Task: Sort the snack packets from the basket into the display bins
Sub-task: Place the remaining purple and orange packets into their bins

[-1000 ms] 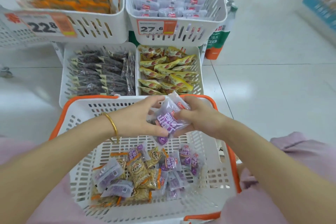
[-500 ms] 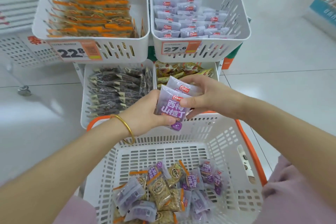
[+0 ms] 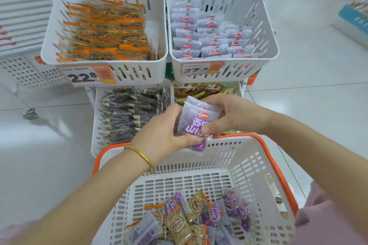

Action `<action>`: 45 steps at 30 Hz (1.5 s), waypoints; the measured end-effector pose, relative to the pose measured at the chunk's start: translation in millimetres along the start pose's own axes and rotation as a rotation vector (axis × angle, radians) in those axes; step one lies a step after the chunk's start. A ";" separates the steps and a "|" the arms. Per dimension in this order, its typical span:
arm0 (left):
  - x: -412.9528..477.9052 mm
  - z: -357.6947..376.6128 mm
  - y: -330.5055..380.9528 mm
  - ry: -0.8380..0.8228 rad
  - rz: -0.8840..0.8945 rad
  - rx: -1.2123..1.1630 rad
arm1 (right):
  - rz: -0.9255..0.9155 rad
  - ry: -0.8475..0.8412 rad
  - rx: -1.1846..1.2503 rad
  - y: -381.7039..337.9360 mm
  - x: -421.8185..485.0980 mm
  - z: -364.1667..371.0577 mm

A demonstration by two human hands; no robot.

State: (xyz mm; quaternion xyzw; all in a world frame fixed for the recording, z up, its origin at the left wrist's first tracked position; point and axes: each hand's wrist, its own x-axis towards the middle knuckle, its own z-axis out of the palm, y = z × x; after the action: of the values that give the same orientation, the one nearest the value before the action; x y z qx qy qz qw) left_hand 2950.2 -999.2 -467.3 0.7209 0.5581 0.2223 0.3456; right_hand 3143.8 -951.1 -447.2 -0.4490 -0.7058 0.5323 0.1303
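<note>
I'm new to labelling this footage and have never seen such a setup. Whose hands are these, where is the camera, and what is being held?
There is no machine here: these are a person's own hands, filmed by a camera worn on the head, looking down. The left hand and right hand together grip a few purple packets. Below them is a basket with loose mixed packets. Ahead stand white bins; the upper right bin holds matching purple packets.

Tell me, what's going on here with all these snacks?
A person holds a stack of purple packets between left hand and right hand, just above the far edge of the basket. It holds loose packets, purple and orange-trimmed. Ahead, the upper right bin holds matching purple ones, the upper left bin orange-trimmed ones.
</note>
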 end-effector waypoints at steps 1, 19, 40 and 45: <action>0.6 -0.9 3.2 0.008 0.015 -0.004 | -0.023 0.030 -0.006 -2.0 -1.8 -2.8; 176.0 -21.9 70.2 0.280 0.167 0.727 | -0.184 0.989 -0.474 -48.1 67.6 -195.9; 148.2 -13.3 67.1 0.443 0.316 0.647 | -0.098 0.642 -0.622 -40.6 50.5 -170.0; 24.6 25.7 35.9 0.195 0.259 0.571 | -0.233 0.458 -0.608 -9.5 -22.0 -60.4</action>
State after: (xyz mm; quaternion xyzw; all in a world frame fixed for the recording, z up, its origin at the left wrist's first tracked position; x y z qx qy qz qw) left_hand 2998.5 -987.0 -459.1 0.8290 0.5321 0.1667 0.0433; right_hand 3191.4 -930.1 -408.3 -0.4911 -0.8300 0.1669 0.2050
